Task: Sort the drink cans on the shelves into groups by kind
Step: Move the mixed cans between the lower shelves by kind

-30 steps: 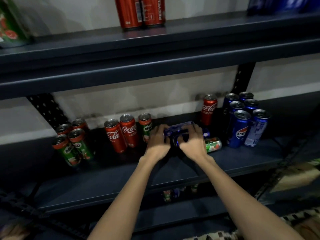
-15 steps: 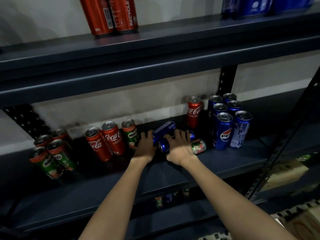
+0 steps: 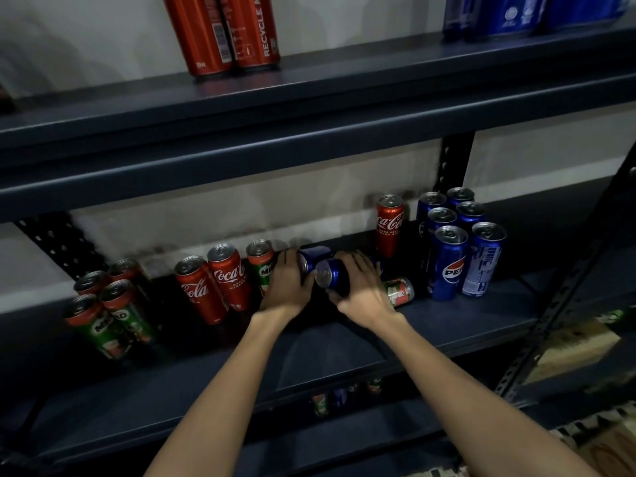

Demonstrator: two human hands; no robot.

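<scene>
Flanking the held blue cans (image 3: 327, 271): Milo can (image 3: 262, 266), toppled can (image 3: 399, 291).

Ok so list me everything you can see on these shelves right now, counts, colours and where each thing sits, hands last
Pepsi cans: six, blue, upright in a cluster at the right of the middle shelf.
Held cans: two, blue, on their sides at mid-shelf, one in each hand.
Coca-Cola cans: three, red; two left of the hands, one at the back.
Milo cans: four, green, far left; one more beside the left hand.
Fallen can: one, green and red, lying right of the hands.
Top-shelf cans: two red, some blue, cropped.
Left hand: grips one blue can.
Right hand: grips the other.
</scene>
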